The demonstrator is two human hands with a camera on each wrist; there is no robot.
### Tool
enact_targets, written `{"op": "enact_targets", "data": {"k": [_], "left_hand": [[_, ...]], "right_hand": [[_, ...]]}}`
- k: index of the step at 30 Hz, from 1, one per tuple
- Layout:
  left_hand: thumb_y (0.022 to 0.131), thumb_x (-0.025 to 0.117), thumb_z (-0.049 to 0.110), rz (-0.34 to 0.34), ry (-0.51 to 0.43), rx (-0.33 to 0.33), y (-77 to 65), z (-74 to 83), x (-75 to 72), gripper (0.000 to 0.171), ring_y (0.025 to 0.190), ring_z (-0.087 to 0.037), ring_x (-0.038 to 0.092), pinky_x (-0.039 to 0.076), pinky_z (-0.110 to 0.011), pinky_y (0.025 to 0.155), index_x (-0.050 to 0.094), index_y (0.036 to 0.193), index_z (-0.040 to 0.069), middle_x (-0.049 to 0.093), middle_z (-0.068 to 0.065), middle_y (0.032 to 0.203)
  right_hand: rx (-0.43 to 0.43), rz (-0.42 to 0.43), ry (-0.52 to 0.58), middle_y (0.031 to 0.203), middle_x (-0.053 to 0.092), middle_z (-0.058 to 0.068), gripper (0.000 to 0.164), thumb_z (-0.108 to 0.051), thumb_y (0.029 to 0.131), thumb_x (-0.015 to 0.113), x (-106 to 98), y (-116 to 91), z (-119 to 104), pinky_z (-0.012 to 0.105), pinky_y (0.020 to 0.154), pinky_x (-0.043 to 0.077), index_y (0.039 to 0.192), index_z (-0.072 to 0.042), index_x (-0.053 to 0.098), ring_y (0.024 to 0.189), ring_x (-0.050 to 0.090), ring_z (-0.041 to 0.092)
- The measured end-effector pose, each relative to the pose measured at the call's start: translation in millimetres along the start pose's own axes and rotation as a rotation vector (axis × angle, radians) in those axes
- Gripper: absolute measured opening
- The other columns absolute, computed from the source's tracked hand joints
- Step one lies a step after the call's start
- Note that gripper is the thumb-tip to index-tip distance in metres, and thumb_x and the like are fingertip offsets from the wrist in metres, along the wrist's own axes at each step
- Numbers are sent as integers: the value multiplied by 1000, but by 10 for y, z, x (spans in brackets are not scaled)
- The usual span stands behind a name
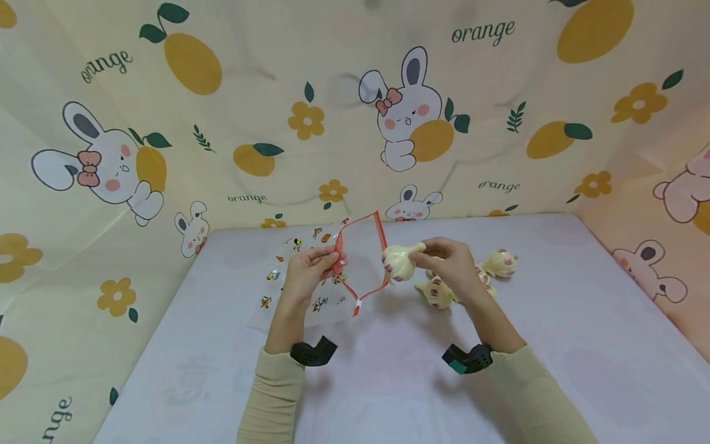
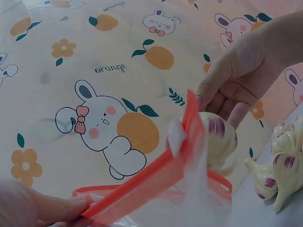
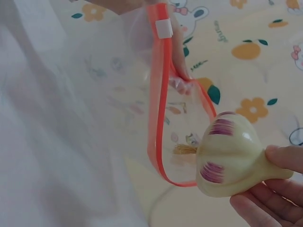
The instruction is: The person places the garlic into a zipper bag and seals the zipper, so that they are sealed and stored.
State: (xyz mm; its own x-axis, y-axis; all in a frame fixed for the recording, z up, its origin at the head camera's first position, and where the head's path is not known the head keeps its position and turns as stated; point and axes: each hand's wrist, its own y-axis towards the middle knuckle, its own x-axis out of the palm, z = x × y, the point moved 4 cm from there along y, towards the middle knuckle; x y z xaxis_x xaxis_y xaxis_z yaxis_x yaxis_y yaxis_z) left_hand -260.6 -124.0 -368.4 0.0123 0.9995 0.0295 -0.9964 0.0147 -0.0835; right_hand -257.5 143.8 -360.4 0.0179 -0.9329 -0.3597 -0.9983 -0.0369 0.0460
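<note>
A clear zip bag [image 1: 318, 303] with small printed cartoons and a red zip edge [image 2: 137, 182] stands with its mouth spread wide. My left hand [image 1: 312, 269] pinches the left side of that red edge between thumb and fingers. From the right, my right hand [image 1: 452, 265] pinches a garlic bulb [image 1: 399, 262] by its stem. The bulb, cream with purple streaks, has its root end pointing at the bag's mouth, as the right wrist view shows. A white slider [image 3: 164, 28] sits on the zip at one corner of the opening.
Several more garlic bulbs [image 1: 501, 263] lie on the white table [image 1: 377, 388] beyond and beside the right forearm, some partly hidden by it. A cloth [image 1: 333, 92] printed with rabbits and oranges hangs behind the table and along its sides.
</note>
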Motion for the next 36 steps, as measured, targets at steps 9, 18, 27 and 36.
{"op": "enact_targets", "data": {"k": [9, 18, 27, 36], "left_hand": [[93, 62, 9, 9, 13, -7, 3, -1, -8, 24, 81, -11, 73, 59, -18, 72, 66, 114, -2, 76, -1, 90], [93, 62, 10, -2, 28, 5, -3, 5, 3, 25, 78, -6, 71, 59, -18, 72, 65, 115, -3, 76, -5, 95], [93, 61, 5, 8, 5, 22, -29, 33, 11, 24, 73, -3, 70, 58, -16, 68, 65, 114, -6, 75, 1, 88], [93, 60, 6, -5, -20, 15, -37, 48, 4, 24, 75, -3, 71, 58, -17, 70, 64, 114, -6, 75, 4, 85]], "right_hand": [[-63, -8, 61, 91, 69, -3, 34, -15, 87, 71, 129, 28, -10, 14, 74, 56, 111, 7, 64, 78, 63, -5], [-109, 9, 31, 102, 71, 20, 30, -14, 85, 73, 283, 32, -6, 12, 73, 53, 108, 5, 67, 82, 59, -5], [-176, -2, -20, 100, 73, 20, 25, -16, 85, 74, 391, 20, 0, 15, 76, 50, 103, 1, 70, 83, 61, -4], [-147, -26, -36, 99, 73, 19, 25, -19, 85, 74, 367, -13, 70, 15, 71, 51, 103, -1, 70, 78, 65, -2]]}}
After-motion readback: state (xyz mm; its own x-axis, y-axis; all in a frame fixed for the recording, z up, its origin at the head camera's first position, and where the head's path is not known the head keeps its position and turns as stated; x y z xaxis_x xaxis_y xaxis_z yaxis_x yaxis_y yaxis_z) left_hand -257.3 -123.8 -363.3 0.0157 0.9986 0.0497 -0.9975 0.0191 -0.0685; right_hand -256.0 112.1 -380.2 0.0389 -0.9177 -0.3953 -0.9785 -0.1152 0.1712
